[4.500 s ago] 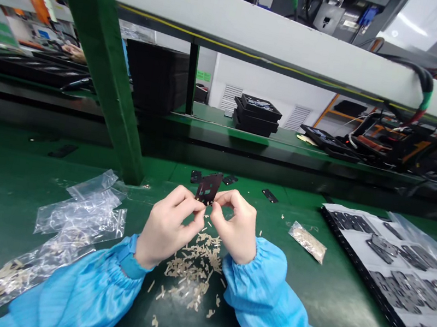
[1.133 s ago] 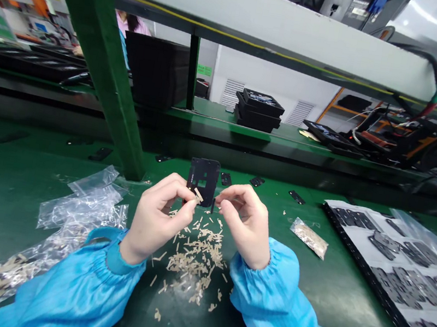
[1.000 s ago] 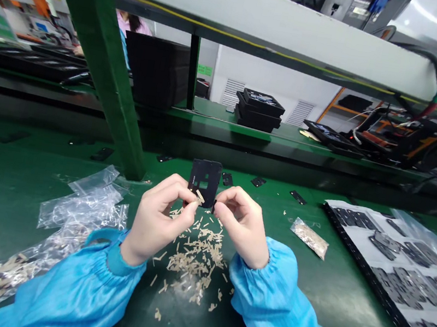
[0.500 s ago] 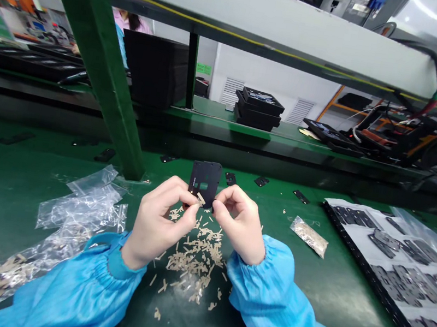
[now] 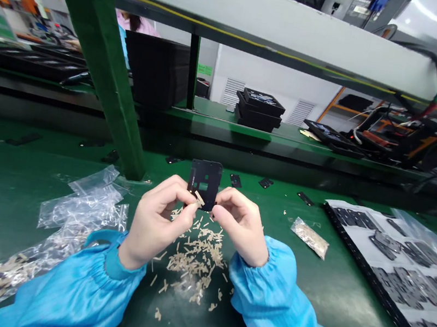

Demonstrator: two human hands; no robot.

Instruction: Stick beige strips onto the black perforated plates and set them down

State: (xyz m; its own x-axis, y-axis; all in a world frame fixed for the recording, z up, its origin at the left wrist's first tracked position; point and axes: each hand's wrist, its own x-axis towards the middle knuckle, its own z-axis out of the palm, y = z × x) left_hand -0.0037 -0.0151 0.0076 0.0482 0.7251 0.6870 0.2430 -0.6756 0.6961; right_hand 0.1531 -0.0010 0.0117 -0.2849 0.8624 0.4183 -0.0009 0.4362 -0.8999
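Note:
A flat black plate [image 5: 211, 176] with small cut-outs stands nearly upright between my hands. My right hand [image 5: 240, 222] pinches its lower right edge between thumb and fingers. At the plate's lower left, my left hand [image 5: 162, 218] is closed in a pinch, with a small tan strip [image 5: 199, 199] sticking out from the fingertips across the plate's face. Whether those left fingers also grip the plate's edge is hidden. Below both hands, a loose pile of tan strips [image 5: 197, 259] lies scattered on the green tabletop [image 5: 287, 307].
Clear plastic bags [image 5: 82, 208], one with tan pieces inside, lie at left. A small filled bag [image 5: 309, 237] lies right of my hands. Further right, a tray [image 5: 407, 229] carries rows of black parts. A green post [image 5: 104, 68] rises at left, and several black parts lie along the back.
The hands and plate stay almost in place; the plate has turned slightly towards me. The whole view has shifted a little.

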